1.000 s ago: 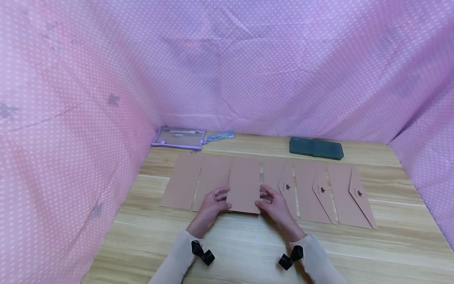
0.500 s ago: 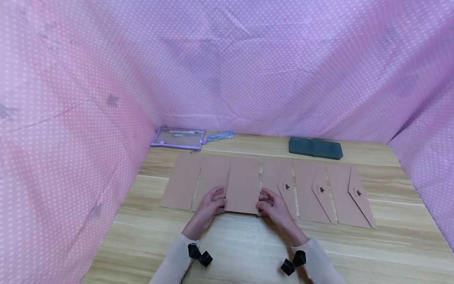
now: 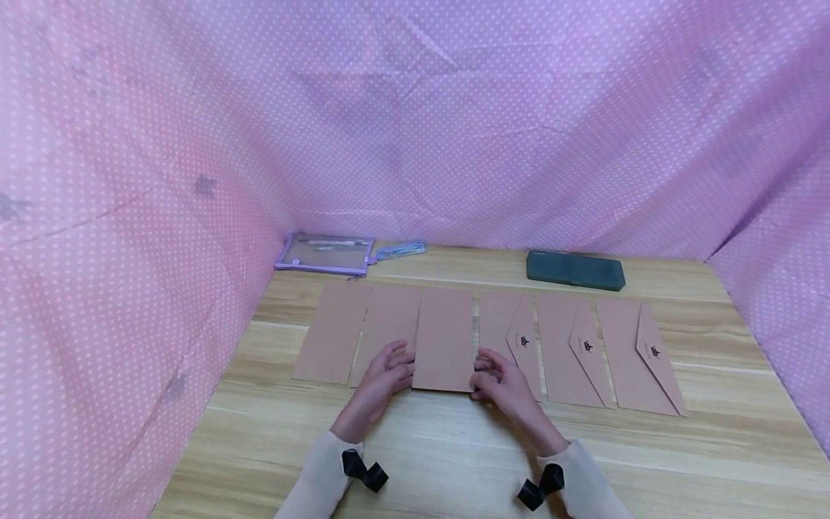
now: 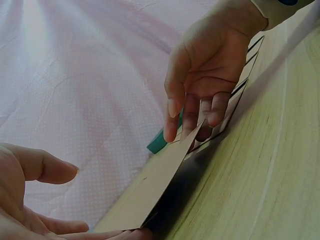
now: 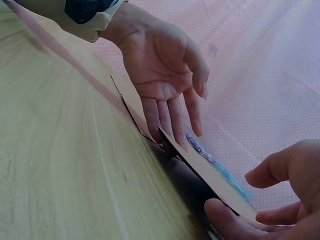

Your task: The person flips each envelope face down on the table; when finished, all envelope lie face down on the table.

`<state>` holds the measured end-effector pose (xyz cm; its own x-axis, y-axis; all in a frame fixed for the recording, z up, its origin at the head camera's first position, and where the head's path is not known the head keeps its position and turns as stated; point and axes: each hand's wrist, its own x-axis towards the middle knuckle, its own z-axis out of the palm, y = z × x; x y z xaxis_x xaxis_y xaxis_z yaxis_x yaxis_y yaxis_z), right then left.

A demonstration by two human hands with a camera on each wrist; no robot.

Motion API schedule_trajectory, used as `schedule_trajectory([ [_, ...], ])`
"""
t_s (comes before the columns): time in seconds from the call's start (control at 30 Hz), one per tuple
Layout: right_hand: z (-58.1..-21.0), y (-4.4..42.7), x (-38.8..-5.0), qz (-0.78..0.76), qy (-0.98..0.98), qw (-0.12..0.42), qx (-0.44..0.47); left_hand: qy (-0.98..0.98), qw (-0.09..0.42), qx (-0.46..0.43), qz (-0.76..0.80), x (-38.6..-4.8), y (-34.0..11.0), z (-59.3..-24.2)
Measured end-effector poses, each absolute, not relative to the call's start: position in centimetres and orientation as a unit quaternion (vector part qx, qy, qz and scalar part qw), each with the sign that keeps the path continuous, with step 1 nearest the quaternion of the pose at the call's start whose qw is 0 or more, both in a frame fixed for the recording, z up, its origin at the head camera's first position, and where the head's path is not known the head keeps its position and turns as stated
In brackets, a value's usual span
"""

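A plain brown envelope point(image 3: 444, 339) lies in the middle of a row, between the two hands. My left hand point(image 3: 379, 382) is at its left edge and my right hand point(image 3: 506, 386) at its right edge. In the left wrist view the envelope point(image 4: 155, 185) is tilted up off the table, with fingertips under both edges. Both thumbs stand apart from the paper, so neither hand pinches it. The right wrist view shows the same envelope point(image 5: 210, 175) resting on extended fingers.
Two plain envelopes point(image 3: 332, 331) lie to the left. To the right are three envelopes point(image 3: 573, 349) with crown-printed flaps. Along the back are a purple mesh pouch point(image 3: 324, 254), a small blue packet point(image 3: 400, 249) and a dark green case point(image 3: 575, 270). Pink dotted cloth point(image 3: 415, 144) hangs behind.
Both thumbs have come off the envelope's face, and the hands have drawn slightly apart to its side edges. The envelope has hardly moved; the other envelopes stay put.
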<state>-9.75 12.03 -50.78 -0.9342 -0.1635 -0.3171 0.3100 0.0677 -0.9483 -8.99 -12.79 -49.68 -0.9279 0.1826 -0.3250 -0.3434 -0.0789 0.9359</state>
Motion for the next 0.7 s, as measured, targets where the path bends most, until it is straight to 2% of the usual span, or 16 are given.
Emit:
schedule_trajectory([
  [0.7, -49.7, 12.7, -8.7, -0.629, 0.752, 0.196, 0.013, 0.652, 0.168, -0.066, 0.736, -8.7, -13.0, -49.0],
])
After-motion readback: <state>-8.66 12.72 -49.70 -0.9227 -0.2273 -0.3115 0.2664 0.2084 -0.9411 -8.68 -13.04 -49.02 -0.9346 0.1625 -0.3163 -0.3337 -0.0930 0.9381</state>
